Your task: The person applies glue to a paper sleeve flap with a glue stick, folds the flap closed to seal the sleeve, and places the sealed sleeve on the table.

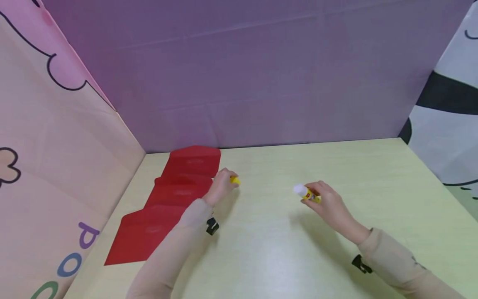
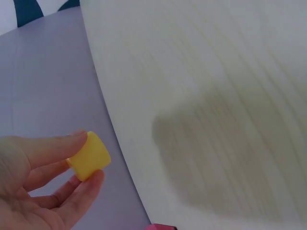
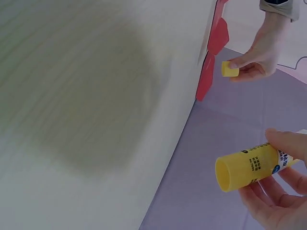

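Note:
My left hand pinches a small yellow cap between thumb and fingertips, held above the table beside the red envelopes. Over the table's right half, my right hand grips a yellow glue stick with printed lettering on its side. The glue stick's white end points left in the head view, towards the left hand. Its hollow-looking yellow end faces the right wrist camera. A wide space separates the cap from the glue stick.
Several red envelopes overlap in a row along the left side of the pale wooden table. A purple backdrop stands behind the table's far edge. Printed panels with cartoon shapes flank it at left and right.

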The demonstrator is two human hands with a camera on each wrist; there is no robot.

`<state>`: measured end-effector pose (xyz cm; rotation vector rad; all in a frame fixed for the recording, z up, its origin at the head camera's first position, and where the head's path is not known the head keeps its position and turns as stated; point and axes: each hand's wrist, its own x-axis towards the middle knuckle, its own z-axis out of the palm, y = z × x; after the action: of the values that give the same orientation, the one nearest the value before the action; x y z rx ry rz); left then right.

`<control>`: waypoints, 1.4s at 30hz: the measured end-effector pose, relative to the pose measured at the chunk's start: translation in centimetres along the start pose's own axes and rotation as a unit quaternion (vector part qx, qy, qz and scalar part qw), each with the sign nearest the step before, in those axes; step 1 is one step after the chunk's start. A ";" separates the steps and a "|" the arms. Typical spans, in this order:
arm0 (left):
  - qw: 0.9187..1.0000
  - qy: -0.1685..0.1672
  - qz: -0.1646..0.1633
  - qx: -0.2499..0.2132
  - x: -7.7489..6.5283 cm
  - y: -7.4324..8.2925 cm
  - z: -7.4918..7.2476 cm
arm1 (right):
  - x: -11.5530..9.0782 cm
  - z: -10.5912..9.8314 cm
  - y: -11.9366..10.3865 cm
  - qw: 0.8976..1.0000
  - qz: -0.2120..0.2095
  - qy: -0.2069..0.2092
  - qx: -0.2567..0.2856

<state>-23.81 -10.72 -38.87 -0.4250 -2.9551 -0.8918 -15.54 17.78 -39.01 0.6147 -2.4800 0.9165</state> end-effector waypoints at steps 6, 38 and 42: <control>1.000 -0.015 -0.014 0.017 0.7 -1.0 0.1 | 0.1 -0.1 0.3 0.998 0.038 -0.008 0.050; 0.995 -0.045 -0.057 0.070 2.1 -4.0 1.6 | 0.4 -1.2 0.7 0.957 0.216 -0.094 0.169; 0.996 -0.036 -0.044 0.068 2.0 -3.9 1.6 | 0.4 -1.2 0.7 0.957 0.216 -0.095 0.166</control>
<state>-26.66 -12.48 -42.16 -0.3306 -3.0986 -0.6900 -15.95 18.95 -38.25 0.2662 -2.7090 1.5274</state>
